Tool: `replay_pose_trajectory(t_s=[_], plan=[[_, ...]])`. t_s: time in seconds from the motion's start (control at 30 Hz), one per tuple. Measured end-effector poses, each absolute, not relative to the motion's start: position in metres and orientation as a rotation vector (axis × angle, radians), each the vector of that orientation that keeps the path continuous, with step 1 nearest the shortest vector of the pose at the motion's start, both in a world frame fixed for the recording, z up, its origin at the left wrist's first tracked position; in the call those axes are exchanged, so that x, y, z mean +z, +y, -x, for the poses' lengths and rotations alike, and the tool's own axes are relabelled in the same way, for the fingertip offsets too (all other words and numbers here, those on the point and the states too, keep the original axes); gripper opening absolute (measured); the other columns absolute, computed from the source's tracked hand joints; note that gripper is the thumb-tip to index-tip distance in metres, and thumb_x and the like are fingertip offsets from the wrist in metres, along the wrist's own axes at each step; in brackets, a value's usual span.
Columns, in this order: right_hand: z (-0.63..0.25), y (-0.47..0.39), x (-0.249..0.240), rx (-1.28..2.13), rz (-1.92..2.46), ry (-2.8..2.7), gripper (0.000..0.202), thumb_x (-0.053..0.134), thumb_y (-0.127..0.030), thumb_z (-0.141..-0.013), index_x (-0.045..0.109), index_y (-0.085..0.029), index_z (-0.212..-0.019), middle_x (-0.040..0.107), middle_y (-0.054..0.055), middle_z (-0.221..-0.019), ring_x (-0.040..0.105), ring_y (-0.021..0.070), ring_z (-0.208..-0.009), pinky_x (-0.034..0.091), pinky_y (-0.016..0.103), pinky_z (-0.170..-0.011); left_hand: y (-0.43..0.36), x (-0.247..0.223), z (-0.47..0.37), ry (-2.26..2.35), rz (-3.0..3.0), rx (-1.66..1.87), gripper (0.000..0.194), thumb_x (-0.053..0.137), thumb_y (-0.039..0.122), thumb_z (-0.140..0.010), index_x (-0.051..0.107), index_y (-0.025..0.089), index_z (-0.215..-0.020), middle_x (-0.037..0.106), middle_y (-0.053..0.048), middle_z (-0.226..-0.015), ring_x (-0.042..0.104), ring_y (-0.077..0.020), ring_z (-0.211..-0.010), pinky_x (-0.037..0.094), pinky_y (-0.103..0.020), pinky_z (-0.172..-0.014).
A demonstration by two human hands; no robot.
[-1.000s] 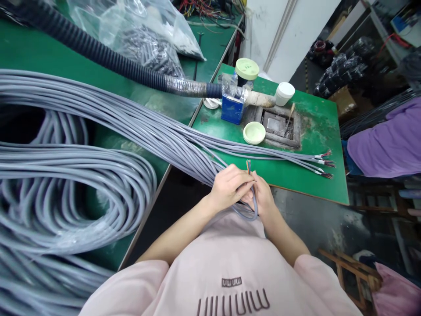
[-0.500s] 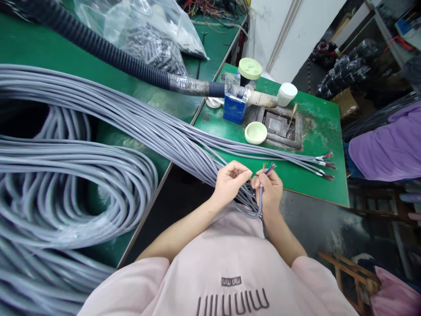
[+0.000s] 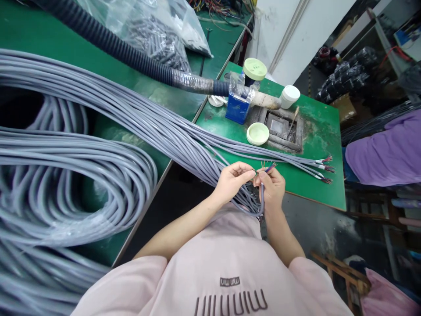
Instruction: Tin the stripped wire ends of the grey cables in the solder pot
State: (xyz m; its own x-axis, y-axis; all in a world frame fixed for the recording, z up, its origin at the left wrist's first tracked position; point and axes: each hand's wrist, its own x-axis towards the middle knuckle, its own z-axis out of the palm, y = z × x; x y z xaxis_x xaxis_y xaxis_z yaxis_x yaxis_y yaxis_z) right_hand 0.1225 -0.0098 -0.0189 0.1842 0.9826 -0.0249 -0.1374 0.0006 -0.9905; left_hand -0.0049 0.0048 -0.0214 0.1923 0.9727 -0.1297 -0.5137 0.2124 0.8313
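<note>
Pinched in my right hand [image 3: 272,186] is the end of a grey cable [image 3: 262,199], its thin coloured wires [image 3: 270,166] fanning out above the fingers. My left hand [image 3: 235,181] is beside it, thumb and forefinger closed on a thin dark green wire [image 3: 255,172] that leads toward the right fingers. A thick bundle of grey cables [image 3: 184,145] passes behind my left hand. Several cable ends with stripped wire tips [image 3: 325,169] lie on the green table [image 3: 312,188] to the right.
A blue box [image 3: 237,107], a pale green lid [image 3: 258,134], a white tub [image 3: 290,95] and a soldering pot [image 3: 279,126] stand behind my hands. A black hose [image 3: 138,59] crosses at upper left. Coiled cables [image 3: 131,175] fill the left. A person in a purple top [image 3: 384,147] is at right.
My left hand has moved slightly right, closer to my right hand, and a dark green wire now shows between its fingertips. My right hand keeps its hold on the cable.
</note>
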Motion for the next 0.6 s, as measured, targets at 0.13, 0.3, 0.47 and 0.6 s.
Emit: replay_pose_trajectory(t_s=[0.13, 0.3, 0.47, 0.6], plan=[[-0.122, -0.009, -0.012, 1.064, 1.302, -1.083, 0.019, 0.069, -0.034, -0.079, 0.063, -0.020, -0.068, 0.061, -0.003, -0.058, 0.053, 0.0105, -0.054, 0.045, 0.025, -0.057, 0.004, -0.020, 0.005, 0.808, -0.743, 1.227, 0.025, 0.078, 0.038, -0.072, 0.068, 0.015, -0.074, 0.070, -0.001, -0.065, 0.061, -0.0106, -0.058, 0.050, -0.023, -0.061], [-0.123, -0.005, -0.006, 0.962, 1.337, -1.109, 0.019, 0.071, -0.037, -0.076, 0.066, -0.020, -0.069, 0.064, -0.001, -0.066, 0.057, 0.0122, -0.060, 0.048, 0.026, -0.061, 0.004, -0.026, 0.003, 0.855, -0.729, 1.237, 0.027, 0.080, 0.039, -0.069, 0.068, 0.015, -0.073, 0.069, -0.001, -0.066, 0.058, -0.0088, -0.057, 0.047, -0.022, -0.059], [-0.132, 0.008, 0.001, 0.886, 1.359, -1.232, 0.023, 0.071, -0.040, -0.077, 0.064, -0.020, -0.068, 0.062, -0.002, -0.061, 0.054, 0.0111, -0.056, 0.045, 0.025, -0.056, 0.008, -0.026, 0.005, 0.891, -0.861, 1.214, 0.027, 0.077, 0.040, -0.072, 0.070, 0.015, -0.079, 0.068, 0.000, -0.067, 0.055, -0.0086, -0.056, 0.045, -0.022, -0.057], [-0.151, 0.038, 0.017, 0.732, 1.389, -1.389, 0.028, 0.070, -0.040, -0.078, 0.061, -0.018, -0.062, 0.058, -0.003, -0.055, 0.046, 0.0091, -0.050, 0.037, 0.023, -0.050, 0.022, -0.023, 0.024, 1.079, -1.394, 1.395, 0.018, 0.071, 0.034, -0.080, 0.072, 0.017, -0.085, 0.067, -0.001, -0.071, 0.056, -0.0110, -0.062, 0.046, -0.025, -0.062]])
